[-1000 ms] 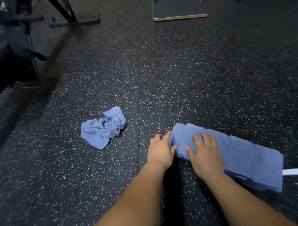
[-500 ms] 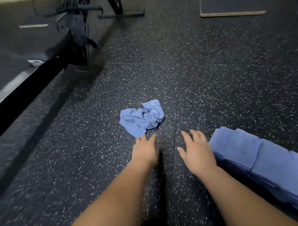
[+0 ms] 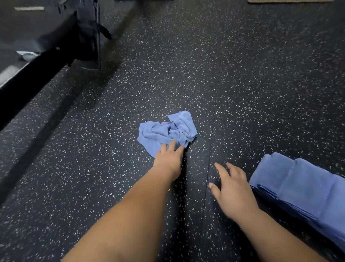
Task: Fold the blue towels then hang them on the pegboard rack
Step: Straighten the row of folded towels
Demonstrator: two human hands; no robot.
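A crumpled blue towel (image 3: pixel 168 131) lies on the dark speckled floor ahead of me. My left hand (image 3: pixel 169 158) stretches forward with straight fingers, and its fingertips touch the towel's near edge. My right hand (image 3: pixel 232 188) hovers flat and open over the floor, fingers spread, holding nothing. Just right of that hand lies a folded blue towel (image 3: pixel 302 188), long and layered, running off the right edge. The pegboard rack is not in view.
A black bench or equipment frame (image 3: pixel 37 61) with a dark bag (image 3: pixel 89 31) stands at the upper left. A mat edge (image 3: pixel 287 1) shows at the top right. A seam (image 3: pixel 211 149) in the rubber floor runs between my hands.
Both hands left the folded towel and moved left. My left hand has reached forward to touch the crumpled towel, and my view has shifted left and closer to it.
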